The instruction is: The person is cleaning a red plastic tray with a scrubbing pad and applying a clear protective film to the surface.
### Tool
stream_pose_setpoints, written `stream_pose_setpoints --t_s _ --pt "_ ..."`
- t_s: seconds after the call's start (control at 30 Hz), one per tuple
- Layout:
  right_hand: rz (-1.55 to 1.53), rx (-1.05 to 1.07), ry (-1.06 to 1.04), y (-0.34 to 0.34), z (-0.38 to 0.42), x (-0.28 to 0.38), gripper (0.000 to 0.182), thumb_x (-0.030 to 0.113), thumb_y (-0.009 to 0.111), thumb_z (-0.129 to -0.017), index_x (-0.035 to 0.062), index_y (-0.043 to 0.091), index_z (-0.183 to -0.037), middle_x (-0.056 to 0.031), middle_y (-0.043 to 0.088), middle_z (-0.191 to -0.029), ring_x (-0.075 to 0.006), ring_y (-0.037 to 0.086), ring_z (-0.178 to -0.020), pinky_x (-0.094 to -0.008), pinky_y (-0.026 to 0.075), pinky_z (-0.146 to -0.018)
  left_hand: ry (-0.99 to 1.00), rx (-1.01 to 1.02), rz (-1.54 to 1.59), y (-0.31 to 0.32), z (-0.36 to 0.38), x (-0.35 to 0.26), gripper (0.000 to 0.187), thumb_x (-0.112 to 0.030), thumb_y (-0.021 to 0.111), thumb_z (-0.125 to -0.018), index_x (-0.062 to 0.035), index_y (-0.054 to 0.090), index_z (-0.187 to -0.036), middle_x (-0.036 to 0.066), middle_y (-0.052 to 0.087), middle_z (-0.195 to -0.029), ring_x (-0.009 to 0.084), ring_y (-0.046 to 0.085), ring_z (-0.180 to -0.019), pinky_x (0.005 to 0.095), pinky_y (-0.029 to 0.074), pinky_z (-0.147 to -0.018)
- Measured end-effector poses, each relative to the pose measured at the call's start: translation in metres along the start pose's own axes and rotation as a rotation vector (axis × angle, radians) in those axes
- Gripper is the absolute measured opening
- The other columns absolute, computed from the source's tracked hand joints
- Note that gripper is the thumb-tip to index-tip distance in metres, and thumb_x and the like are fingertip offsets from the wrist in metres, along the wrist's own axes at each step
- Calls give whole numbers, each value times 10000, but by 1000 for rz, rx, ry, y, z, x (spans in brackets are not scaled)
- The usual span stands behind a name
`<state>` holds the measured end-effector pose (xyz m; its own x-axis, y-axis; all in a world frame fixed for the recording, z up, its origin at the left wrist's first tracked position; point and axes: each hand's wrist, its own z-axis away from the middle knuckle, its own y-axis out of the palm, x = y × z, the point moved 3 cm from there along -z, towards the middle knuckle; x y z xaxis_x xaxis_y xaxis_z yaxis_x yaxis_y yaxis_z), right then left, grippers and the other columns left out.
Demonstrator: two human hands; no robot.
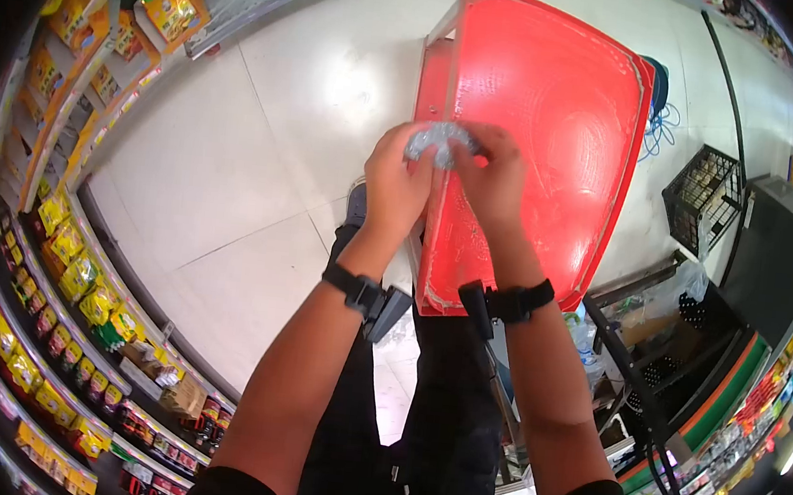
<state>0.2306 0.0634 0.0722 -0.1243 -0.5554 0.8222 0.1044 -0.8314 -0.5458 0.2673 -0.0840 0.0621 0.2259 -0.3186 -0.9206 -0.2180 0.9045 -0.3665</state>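
Observation:
A crumpled silvery-grey wad (pixel 443 143), with the look of a metal scouring pad, is held between my two hands. My left hand (pixel 395 179) grips its left end with bent fingers. At the other end, my right hand (pixel 493 176) has its thumb and fingers closed on the wad. Both hands are above the left edge of a red plastic surface (pixel 561 120) with a raised rim, which carries whitish wet streaks and swirls. Black straps with small devices circle both wrists.
Shelves of yellow packets (pixel 79 274) curve along the left. To the right are a black crate (pixel 704 201), a dark grey box-like unit (pixel 774 241) and a dark metal frame (pixel 630 351). A blue cord (pixel 658 130) lies on the tiled floor (pixel 233 165) beyond the red surface.

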Motion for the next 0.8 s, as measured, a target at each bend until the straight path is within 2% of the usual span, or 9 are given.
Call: stream_pose_setpoints --t_s 0.17,0.23,0.27,0.4,0.43,0.5,0.53,0.63,0.8 --pt "38 -175 -106 4 -26 0 212 69 792 -837 4 792 -1039 -187 741 -959 -317 737 -888 -383 596 -801 43 27 53 7 -37 10 273 -23 724 -922 -32 720 -1195 135 765 -1083 194 736 -942 320 582 -842" --pt "10 -133 -8 3 -6 -10 209 66 789 -838 5 794 -1038 -190 741 -948 -317 739 -879 -384 597 -789 -252 179 42 6 -27 9 290 -35 716 -922 -45 719 -1212 133 768 -1078 177 728 -911 307 570 -833" --pt "-22 -92 85 5 7 -15 206 63 787 -839 7 795 -1037 -194 742 -936 -317 740 -869 -386 598 -776 -228 170 24 6 -14 16 288 -49 710 -923 -59 727 -1211 133 771 -1079 171 719 -883 303 562 -824" --pt "112 -97 85 7 72 -18 198 57 772 -851 16 798 -1043 -202 737 -1000 -325 742 -868 -384 595 -760 -291 234 72 -10 42 16 308 -40 708 -917 -65 735 -1222 148 741 -1211 255 730 -1052 349 571 -857" --pt "111 -98 83 7 78 -14 198 57 772 -851 16 798 -1043 -202 737 -1000 -325 742 -868 -384 595 -760 -289 232 71 -10 49 20 308 -40 708 -917 -65 735 -1222 148 741 -1211 255 730 -1052 349 571 -857" --pt "138 -149 76 7 88 -7 212 71 773 -857 22 797 -1062 -202 730 -1041 -331 742 -872 -385 594 -759 -83 153 28 -12 59 20 316 33 689 -873 -20 727 -1183 200 699 -1261 349 709 -1114 386 573 -903" --pt "137 -143 82 7 84 -6 212 71 773 -857 22 797 -1062 -202 730 -1041 -331 742 -872 -385 594 -759 -108 165 53 -11 56 25 325 31 696 -866 -27 738 -1183 207 673 -1304 364 686 -1155 383 566 -927" --pt "184 -122 57 7 48 -3 224 73 776 -862 24 797 -1079 -199 726 -1052 -324 742 -864 -385 593 -759 -34 159 3 0 25 32 300 -15 696 -916 -41 754 -1209 162 670 -1345 291 706 -1136 345 579 -892" --pt "84 -181 15 5 -10 -1 204 53 776 -860 20 796 -1060 -187 730 -1025 -296 746 -824 -367 597 -741 -41 71 67 18 -25 24 251 -28 693 -927 -3 762 -1167 174 683 -1310 296 711 -1122 339 578 -917"
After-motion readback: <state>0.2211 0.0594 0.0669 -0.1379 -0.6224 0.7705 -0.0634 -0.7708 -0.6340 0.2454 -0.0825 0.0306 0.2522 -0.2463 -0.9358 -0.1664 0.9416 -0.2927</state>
